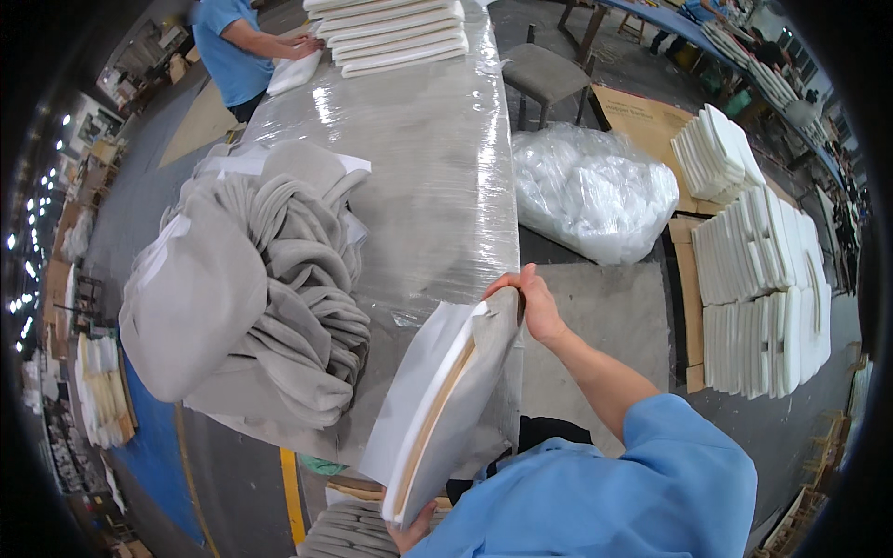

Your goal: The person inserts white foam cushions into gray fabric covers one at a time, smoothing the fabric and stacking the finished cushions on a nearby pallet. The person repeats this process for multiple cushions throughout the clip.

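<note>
A seat cushion [456, 395] is tilted on its edge at the near side of the table, between my two hands. It shows a white foam layer, a tan board-like layer and grey fabric, with a white sheet [414, 381] along its left side. My right hand [532, 302] grips its far upper end, thumb and fingers around the grey fabric. Low down, my left hand [412, 532] is closed on the near end, its fingers partly hidden behind the cushion. A large heap of grey fabric covers [205, 302] with white linings lies to the left.
Plastic film covers the table [419, 177]. White pads [400, 37] are stacked at its far end, near a co-worker [228, 46]. On the right stand a chair [549, 74], a clear bag of white stuffing [595, 191] and foam stacks [763, 288]. Grey cushions [349, 532] lie below the table's near edge.
</note>
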The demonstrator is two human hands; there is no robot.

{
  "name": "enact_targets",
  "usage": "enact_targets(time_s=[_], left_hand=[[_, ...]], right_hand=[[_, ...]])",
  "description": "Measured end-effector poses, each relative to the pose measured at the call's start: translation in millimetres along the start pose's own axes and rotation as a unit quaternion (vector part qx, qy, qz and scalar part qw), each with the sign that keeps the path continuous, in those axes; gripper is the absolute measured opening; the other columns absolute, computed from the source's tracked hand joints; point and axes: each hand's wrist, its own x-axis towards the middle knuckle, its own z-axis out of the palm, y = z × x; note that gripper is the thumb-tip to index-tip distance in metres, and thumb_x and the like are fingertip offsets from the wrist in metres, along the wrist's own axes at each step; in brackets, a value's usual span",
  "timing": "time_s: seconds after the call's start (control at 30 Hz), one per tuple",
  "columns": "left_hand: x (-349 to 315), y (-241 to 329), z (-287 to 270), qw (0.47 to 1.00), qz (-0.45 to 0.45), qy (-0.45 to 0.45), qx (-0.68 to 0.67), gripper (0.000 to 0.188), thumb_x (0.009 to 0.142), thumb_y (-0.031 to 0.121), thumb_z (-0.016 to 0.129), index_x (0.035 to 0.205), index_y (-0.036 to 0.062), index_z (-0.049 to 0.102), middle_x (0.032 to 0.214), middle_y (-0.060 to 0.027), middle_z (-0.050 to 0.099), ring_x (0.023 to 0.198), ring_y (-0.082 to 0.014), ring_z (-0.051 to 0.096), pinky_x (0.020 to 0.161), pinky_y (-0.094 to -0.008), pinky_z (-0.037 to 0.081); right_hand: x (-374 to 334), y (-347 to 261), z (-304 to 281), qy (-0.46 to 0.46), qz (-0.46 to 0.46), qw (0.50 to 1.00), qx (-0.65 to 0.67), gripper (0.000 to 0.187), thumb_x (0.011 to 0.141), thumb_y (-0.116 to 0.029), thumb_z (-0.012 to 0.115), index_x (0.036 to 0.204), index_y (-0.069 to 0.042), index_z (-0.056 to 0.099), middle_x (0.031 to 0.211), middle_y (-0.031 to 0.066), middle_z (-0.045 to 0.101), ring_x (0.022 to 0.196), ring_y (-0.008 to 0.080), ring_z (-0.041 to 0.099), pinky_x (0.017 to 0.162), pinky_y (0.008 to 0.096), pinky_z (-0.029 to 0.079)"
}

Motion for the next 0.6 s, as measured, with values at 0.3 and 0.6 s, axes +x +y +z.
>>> enact_targets(time_s=[0.3, 0.6], left_hand=[[33.0, 3.0, -0.7, 0.980, -0.173, -0.054, 0.085, 0.085, 0.089, 0.020, 0.083, 0.159, 0.0064, 0.037, 0.149, -0.0119, 0.053, 0.131, -0.0238, 0.054, 0.109, -0.0402, 0.047], [80.0, 47.2, -38.9, 0.892, -0.331, -0.202, 0.232, 0.084, 0.090, 0.024, 0.083, 0.159, 0.0047, 0.038, 0.147, -0.0107, 0.054, 0.131, -0.0218, 0.054, 0.110, -0.0393, 0.045]], right_hand=[[-0.5, 66.8, -31.8, 0.060, 0.070, 0.987, 0.128, 0.087, 0.108, -0.066, 0.029, 0.065, 0.000, 0.067, 0.064, 0.0102, 0.065, 0.063, 0.0193, 0.061, 0.066, 0.0310, 0.048], [4.1, 67.9, -28.9, 0.119, 0.018, 0.982, 0.148, 0.085, 0.107, -0.067, 0.034, 0.066, 0.000, 0.067, 0.063, 0.0082, 0.064, 0.060, 0.0180, 0.059, 0.063, 0.0302, 0.047]])
